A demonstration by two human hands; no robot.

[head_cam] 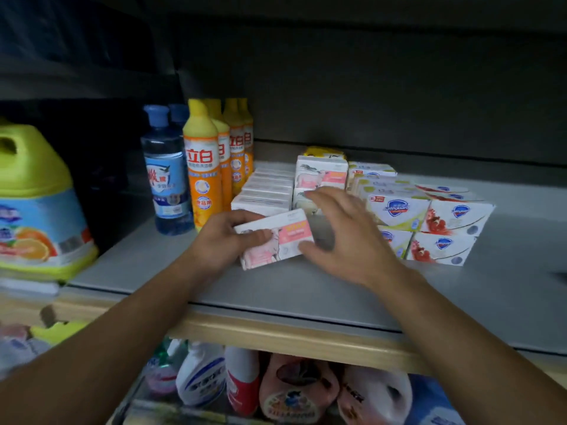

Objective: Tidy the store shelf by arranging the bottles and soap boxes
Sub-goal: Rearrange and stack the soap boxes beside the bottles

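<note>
Pink-and-white soap box (276, 239) sits in the left hand (225, 237), fingers curled over its left end w/ thumb across the front, so that hand is clamped on it; box is tilted, at the shelf (276, 289) front, just ahead of the other soap stacks, and whether its bottom edge touches the shelf can't be told. Right hand (343, 237) is spread, fingers fairly straight, thumb touching the box's right lower corner, fingertips reaching toward the stack behind; it grips nothing. Progress, judging by how things lie: mostly done. White boxes (265, 191) behind stand in a neat row, two matching pink boxes (322, 176) stacked beside them, blue-shield soap boxes (426, 219) to the right squared up in two layers, a yellow box (325, 152) at the very back. Orange bottles (205, 167) w/ yellow caps line up front to back, blue bottles (165, 170) just left of them. Left to do, prob: seat this box w/ its pink mates, maybe straighten the front edge. Shelf is grey sheet w/ a pale wood lip, dark back panel, dim light. Big yellow-green jug (36, 204) far left; lower shelf holds spray bottles and jugs (245, 384), blurry.
</note>
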